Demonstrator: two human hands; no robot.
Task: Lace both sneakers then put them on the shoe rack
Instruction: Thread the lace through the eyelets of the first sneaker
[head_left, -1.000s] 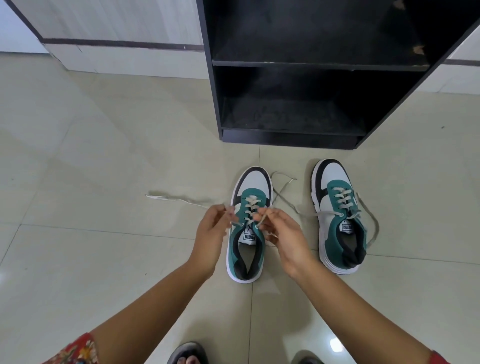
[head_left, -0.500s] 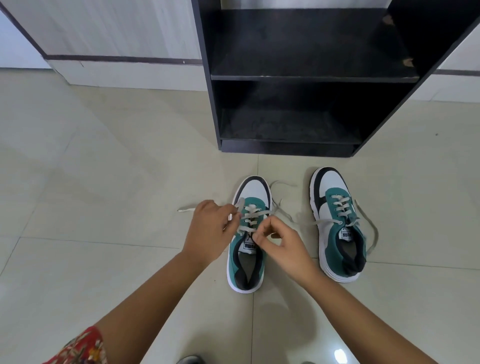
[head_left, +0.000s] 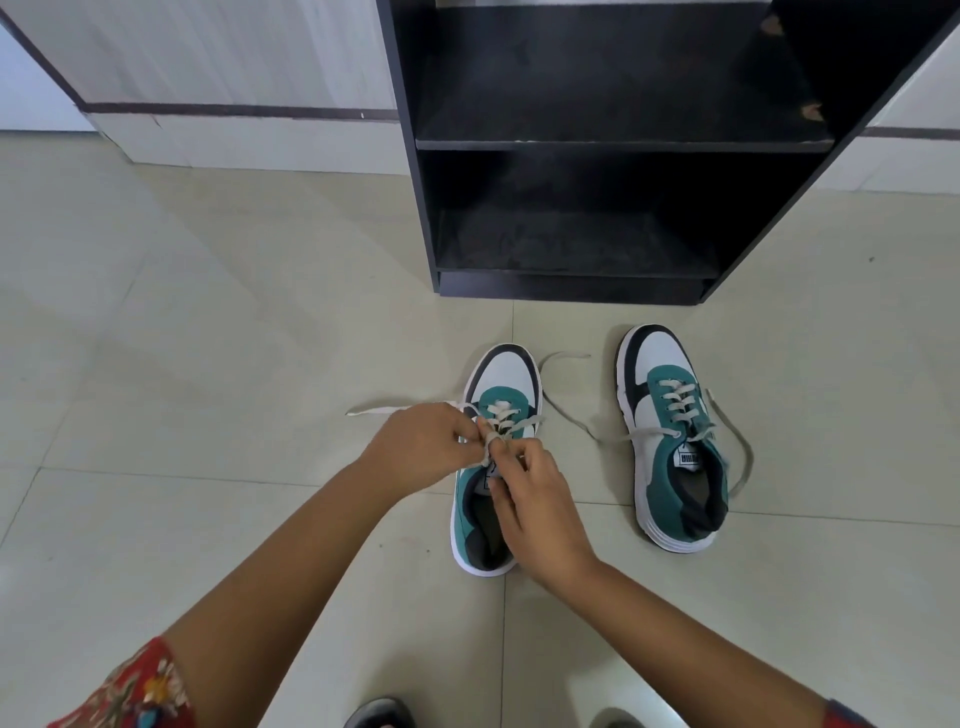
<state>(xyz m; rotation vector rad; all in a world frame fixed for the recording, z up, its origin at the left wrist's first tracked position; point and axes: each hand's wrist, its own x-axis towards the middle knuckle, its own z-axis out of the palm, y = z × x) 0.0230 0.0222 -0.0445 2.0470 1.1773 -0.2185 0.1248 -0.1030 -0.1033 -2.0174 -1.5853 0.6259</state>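
Two teal, white and black sneakers stand side by side on the tiled floor, toes toward the black shoe rack (head_left: 613, 143). Over the left sneaker (head_left: 511, 374) my left hand (head_left: 423, 449) and my right hand (head_left: 540, 506) meet at its tongue. Both pinch its grey lace (head_left: 511, 423), which is wrapped into a small loop between the fingers. One lace end trails left on the floor, the other curves right. The right sneaker (head_left: 670, 441) stands apart with its lace threaded and its ends loose on the floor.
The shoe rack has two open shelves, both bare and dusty. A white wall with a dark stripe (head_left: 234, 110) runs behind it. The tips of my sandals (head_left: 382, 714) show at the bottom edge.
My hands have drawn together over the left sneaker's tongue, and the left lace end has been pulled in shorter. The right sneaker has not moved.
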